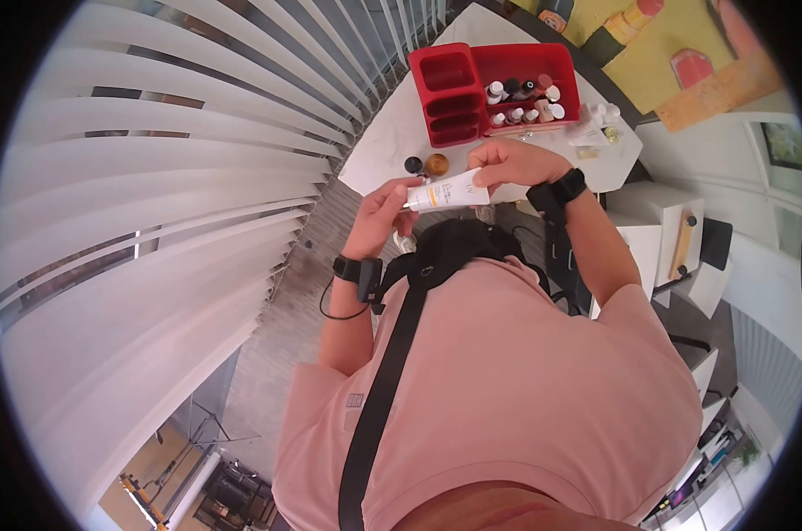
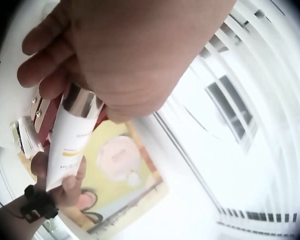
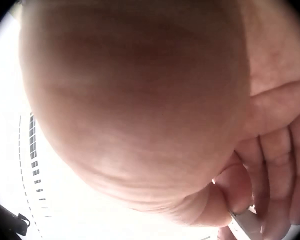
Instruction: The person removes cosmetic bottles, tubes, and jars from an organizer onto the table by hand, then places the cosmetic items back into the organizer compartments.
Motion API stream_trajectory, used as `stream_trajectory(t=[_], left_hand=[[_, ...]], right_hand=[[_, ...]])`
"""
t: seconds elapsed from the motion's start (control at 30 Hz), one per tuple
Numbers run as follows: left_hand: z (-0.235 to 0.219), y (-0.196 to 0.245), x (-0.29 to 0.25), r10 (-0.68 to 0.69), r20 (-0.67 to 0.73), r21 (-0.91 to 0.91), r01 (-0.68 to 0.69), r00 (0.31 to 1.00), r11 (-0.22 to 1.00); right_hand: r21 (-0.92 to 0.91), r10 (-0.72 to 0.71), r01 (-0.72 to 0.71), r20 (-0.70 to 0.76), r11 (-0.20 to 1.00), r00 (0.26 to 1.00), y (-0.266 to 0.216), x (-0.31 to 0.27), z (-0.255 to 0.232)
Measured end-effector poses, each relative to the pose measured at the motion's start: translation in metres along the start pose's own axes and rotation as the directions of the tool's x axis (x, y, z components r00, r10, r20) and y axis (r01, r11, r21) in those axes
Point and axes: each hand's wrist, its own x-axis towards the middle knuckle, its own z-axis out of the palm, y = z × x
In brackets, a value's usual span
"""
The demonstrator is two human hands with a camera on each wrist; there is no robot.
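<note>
Both hands hold a white tube (image 1: pixel 450 191) with a yellow-orange band and small print, level above the near edge of the table. The left hand (image 1: pixel 376 219) has its fingers and thumb round the capped end; in the left wrist view the cap (image 2: pixel 80 101) is shiny silver, partly covered by that hand (image 2: pixel 135 55). At the flat end, the right hand (image 1: pixel 523 166) pinches the tube between thumb and fingers. The right wrist view shows mostly the right palm (image 3: pixel 140 110), with a bit of the white tube (image 3: pixel 247 224) at the fingertips.
Beyond the hands, a red organizer (image 1: pixel 447 75) with small bottles stands on the white table (image 1: pixel 379 142). A dark round lid (image 1: pixel 412 165) and a gold-brown one (image 1: pixel 436 165) lie close by. White items (image 1: pixel 587 133) are at the right; vertical blinds (image 1: pixel 180 186) hang on the left.
</note>
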Motion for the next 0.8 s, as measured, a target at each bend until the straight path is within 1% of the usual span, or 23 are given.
stream_trajectory(t=[0.03, 0.1, 0.13, 0.17, 0.2, 0.27, 0.3, 0.37, 0.4, 0.47, 0.5, 0.57, 0.6, 0.67, 0.7, 0.77, 0.8], left_hand=[[0.001, 0.0, 0.0, -0.028, 0.034, 0.042, 0.026, 0.999, 0.999], [0.004, -0.007, 0.001, -0.029, 0.003, 0.019, 0.029, 1.0, 0.999], [0.005, -0.016, 0.001, -0.019, -0.022, -0.004, 0.019, 1.0, 1.0], [0.005, -0.024, 0.003, -0.011, -0.041, -0.024, 0.01, 0.999, 1.0], [0.004, -0.031, 0.004, -0.012, -0.042, -0.03, 0.011, 0.999, 0.999], [0.006, -0.036, 0.003, -0.035, -0.04, -0.066, 0.032, 0.999, 0.997], [0.007, -0.038, 0.004, -0.036, -0.045, -0.072, 0.033, 0.998, 0.997], [0.011, -0.039, 0.005, -0.045, 0.038, -0.039, 0.046, 0.998, 0.998], [0.014, -0.039, 0.006, -0.044, 0.03, -0.049, 0.046, 0.999, 0.998], [0.021, -0.036, 0.008, -0.056, 0.06, 0.017, 0.055, 0.997, 0.998], [0.02, -0.038, 0.009, -0.055, 0.054, 0.007, 0.054, 0.997, 0.998], [0.019, -0.043, 0.012, -0.031, 0.021, 0.118, 0.028, 0.999, 0.993], [0.015, -0.046, 0.013, -0.032, 0.016, 0.108, 0.03, 0.999, 0.994], [-0.002, -0.056, 0.015, -0.044, -0.062, 0.2, 0.056, 0.997, 0.978], [-0.011, -0.064, 0.018, -0.045, -0.066, 0.192, 0.057, 0.997, 0.98], [-0.029, -0.083, 0.024, -0.121, -0.15, 0.274, 0.159, 0.981, 0.949], [-0.036, -0.092, 0.026, -0.122, -0.151, 0.269, 0.16, 0.981, 0.95]], right_hand=[[0.02, -0.007, 0.008, -0.023, 1.0, 1.0, -0.002, 0.001, 0.0], [0.036, -0.011, 0.012, -0.042, 0.999, 0.999, -0.003, 0.004, 0.004], [0.04, -0.028, 0.035, -0.184, 0.999, 0.983, 0.0, 0.006, 0.009], [0.041, -0.044, 0.061, -0.33, 0.997, 0.943, 0.002, 0.007, 0.014], [0.041, -0.039, 0.055, -0.328, 0.998, 0.944, 0.004, 0.007, 0.02], [0.098, -0.014, 0.069, -0.483, 0.993, 0.875, 0.007, 0.008, 0.033], [0.098, -0.009, 0.064, -0.478, 0.993, 0.878, 0.01, 0.007, 0.038], [0.057, -0.015, 0.047, -0.477, 0.997, 0.879, 0.019, 0.003, 0.046], [0.055, -0.008, 0.038, -0.469, 0.998, 0.883, 0.024, 0.001, 0.046], [0.014, 0.032, -0.03, -0.539, 0.999, 0.842, 0.03, -0.005, 0.046], [0.011, 0.038, -0.038, -0.532, 0.999, 0.846, 0.031, -0.01, 0.046], [-0.118, -0.031, -0.044, -0.568, 0.992, 0.823, 0.028, -0.02, 0.046], [-0.119, -0.024, -0.053, -0.562, 0.991, 0.827, 0.03, -0.025, 0.043], [-0.287, -0.061, -0.146, -0.604, 0.947, 0.794, 0.034, -0.031, 0.036], [-0.289, -0.056, -0.152, -0.6, 0.945, 0.798, 0.038, -0.029, 0.035], [-0.44, -0.172, -0.145, -0.602, 0.886, 0.78, 0.052, -0.021, 0.031], [-0.441, -0.169, -0.148, -0.6, 0.885, 0.782, 0.059, -0.014, 0.03]])
